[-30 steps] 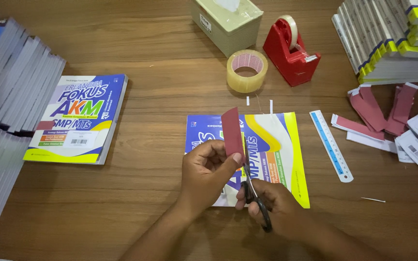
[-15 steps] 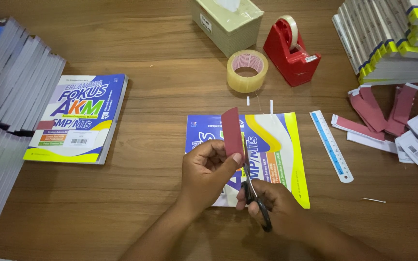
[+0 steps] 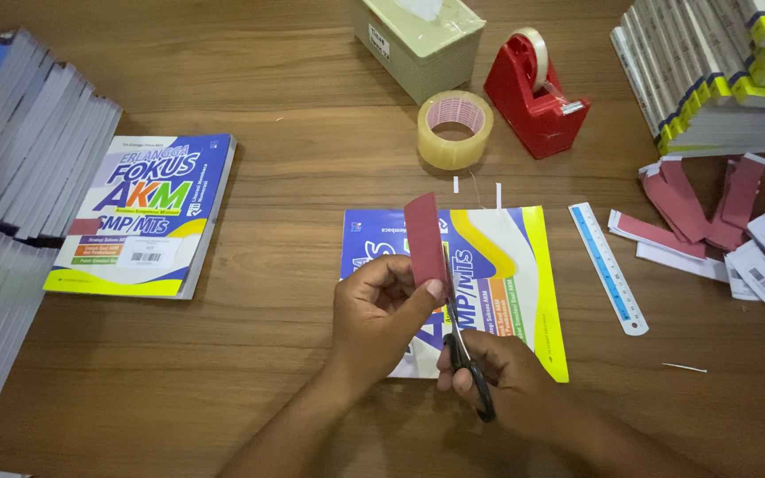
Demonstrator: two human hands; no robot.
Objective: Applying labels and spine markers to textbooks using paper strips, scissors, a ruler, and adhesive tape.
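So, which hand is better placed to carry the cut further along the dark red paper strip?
Probably the right hand: it holds the black-handled scissors, blades at the dark red paper strip, which the left hand pinches.

scissors point(image 3: 464, 347) | no visible shift | red strip point(image 3: 425, 239) | unchanged

scissors point(image 3: 467, 354) blades hidden behind red paper strip point(image 3: 424, 239), book stacks point(image 3: 11, 177) cut by edges

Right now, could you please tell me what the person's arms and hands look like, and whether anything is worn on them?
Both forearms are bare as far as the picture shows: no sleeves, watch, bracelets or gloves. The left hand and right hand show no rings, with short, plain nails.
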